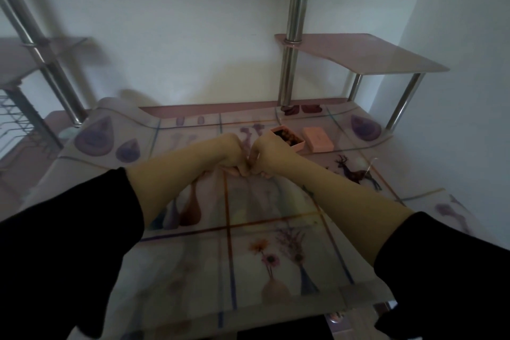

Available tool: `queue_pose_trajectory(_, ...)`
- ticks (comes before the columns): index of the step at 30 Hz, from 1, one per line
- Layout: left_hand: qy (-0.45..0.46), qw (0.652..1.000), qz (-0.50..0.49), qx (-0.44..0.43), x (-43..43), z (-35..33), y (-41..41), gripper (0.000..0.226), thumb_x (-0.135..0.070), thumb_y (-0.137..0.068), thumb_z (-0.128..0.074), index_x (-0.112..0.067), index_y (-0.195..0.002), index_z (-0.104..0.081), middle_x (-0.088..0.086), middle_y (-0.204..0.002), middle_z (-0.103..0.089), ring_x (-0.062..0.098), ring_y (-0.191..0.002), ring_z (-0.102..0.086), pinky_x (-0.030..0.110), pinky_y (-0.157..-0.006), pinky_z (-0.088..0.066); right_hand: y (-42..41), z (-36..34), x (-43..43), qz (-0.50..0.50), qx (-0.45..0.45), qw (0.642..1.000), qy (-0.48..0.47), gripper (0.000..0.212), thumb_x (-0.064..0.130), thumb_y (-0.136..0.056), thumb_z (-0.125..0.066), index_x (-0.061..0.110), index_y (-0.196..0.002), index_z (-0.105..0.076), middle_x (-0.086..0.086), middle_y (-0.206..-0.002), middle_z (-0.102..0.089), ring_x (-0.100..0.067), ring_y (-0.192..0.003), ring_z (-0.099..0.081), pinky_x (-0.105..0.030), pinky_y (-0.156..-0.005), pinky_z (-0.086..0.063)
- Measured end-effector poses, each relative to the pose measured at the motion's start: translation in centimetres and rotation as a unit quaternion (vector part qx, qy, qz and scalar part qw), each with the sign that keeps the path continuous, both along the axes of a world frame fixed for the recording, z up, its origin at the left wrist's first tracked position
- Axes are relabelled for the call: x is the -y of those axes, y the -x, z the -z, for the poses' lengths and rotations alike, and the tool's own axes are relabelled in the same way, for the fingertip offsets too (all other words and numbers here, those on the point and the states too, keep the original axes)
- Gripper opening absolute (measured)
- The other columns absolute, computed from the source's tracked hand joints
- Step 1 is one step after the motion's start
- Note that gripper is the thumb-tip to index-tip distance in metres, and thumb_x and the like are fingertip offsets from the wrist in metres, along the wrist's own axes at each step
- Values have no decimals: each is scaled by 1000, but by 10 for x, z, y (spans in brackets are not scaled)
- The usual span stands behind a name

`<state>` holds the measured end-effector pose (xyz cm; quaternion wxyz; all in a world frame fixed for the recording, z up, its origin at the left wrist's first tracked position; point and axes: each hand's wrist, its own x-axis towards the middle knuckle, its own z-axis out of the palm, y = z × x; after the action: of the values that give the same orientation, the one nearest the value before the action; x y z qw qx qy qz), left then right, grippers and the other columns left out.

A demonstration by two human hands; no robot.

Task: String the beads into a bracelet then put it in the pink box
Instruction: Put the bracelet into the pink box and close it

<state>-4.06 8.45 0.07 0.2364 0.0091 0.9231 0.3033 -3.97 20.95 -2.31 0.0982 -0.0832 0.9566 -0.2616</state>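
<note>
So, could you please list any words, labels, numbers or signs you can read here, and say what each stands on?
No text can be read in this view.
Small open pink rectangular box holding brown beads: no lettering shows.
Flat pink rectangular lid beside it: any marking is too blurred to read.
Glossy printed table cover: pictures only, no words.

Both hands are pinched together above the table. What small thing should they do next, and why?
Probably the right hand should reach back to the open pink box for a bead: beads lie in it, right behind that hand. It meets the left hand fingertip to fingertip; what they pinch is too small to see.
</note>
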Motion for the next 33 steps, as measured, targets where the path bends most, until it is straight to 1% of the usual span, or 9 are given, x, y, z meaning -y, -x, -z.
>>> queue_pose_trajectory(6, -65, 998, -28, 0, 8, -3, -6, 14, 11, -74, -73, 0, -75, -66, 7, -61, -65, 9, -48, -63, 20, -53, -57, 4, 0, -2, -35, -9, 999, -18, 10, 10, -79, -75, 4, -87, -73, -13, -72, -73, -21, -62, -72, -41, -64, -62)
queue_pose_trajectory(12, -38, 999, -13, -11, 3, -1, -4, 10, 9, -78, -70, 0, -79, -65, 10, -69, -65, 6, -42, -61, 23, -59, -57, 3, 1, 0, -53, -27, 997, -46, 12, 12, -81, -70, 1, -84, -73, -12, -68, -73, -20, -61, -72, -43, -67, -61)
queue_pose_trajectory(18, -29, 999, 5, -34, -2, -4, -5, 18, 11, -81, -65, -3, -69, -62, 14, -81, -64, 12, -56, -64, 19, -57, -55, -1, -3, -1, -32, -25, 999, -36, 15, 9, -84, -68, -2, -92, -72, -18, -79, -73, -28, -73, -72, -45, -73, -60)
queue_pose_trajectory(20, -12, 998, 11, -60, -5, -8, -3, 6, 2, -82, -68, -2, -78, -68, 14, -88, -67, 8, -62, -67, 16, -57, -53, -2, -8, -4, -35, -30, 998, -41, 18, 5, -84, -66, -5, -98, -71, -20, -89, -73, -31, -84, -71, -45, -79, -58)
queue_pose_trajectory(23, -21, 998, 3, -66, -14, -17, 10, 24, -2, -78, -73, 7, -100, -71, 17, -87, -71, 24, -76, -69, 35, -86, -56, 1, -26, -14, -32, -65, 996, -53, 24, 9, -84, -64, -3, -104, -70, -18, -100, -69, -28, -90, -66, -36, -82, -54)
queue_pose_trajectory(25, -35, 997, 10, -71, -26, -30, 21, 22, 1, -76, -75, 8, -97, -72, 16, -79, -71, 23, -70, -70, 42, -83, -58, 8, -38, -27, -5, -83, 995, -56, 19, 11, -82, -67, -2, -94, -73, -18, -88, -70, -29, -82, -66, -36, -79, -55)
queue_pose_trajectory(28, -16, 995, 41, -93, -53, -46, 44, 22, -2, -74, -77, 4, -95, -74, 17, -88, -74, 23, -79, -72, 41, -83, -58, 28, -45, -51, 70, -96, 993, -12, 18, 11, -77, -73, -5, -85, -72, -21, -82, -72, -30, -78, -70, -41, -74, -58)
queue_pose_trajectory(30, 14, 992, 63, -110, -73, -49, 57, 24, -9, -78, -76, 1, -99, -73, 14, -95, -74, 22, -85, -69, 35, -88, -55, 41, -44, -64, 105, -82, 991, -2, 23, 12, -78, -73, -5, -93, -69, -21, -90, -71, -32, -85, -69, -42, -76, -58)
queue_pose_trajectory(33, 40, 990, 67, -117, -93, -44, 68, 29, -25, -88, -66, -7, -111, -70, 6, -90, -63, 19, -80, -55, 28, -81, -47, 50, -35, -71, 121, -47, 991, 16, 33, 14, -81, -71, -4, -108, -64, -21, -102, -68, -33, -95, -68, -36, -71, -58)
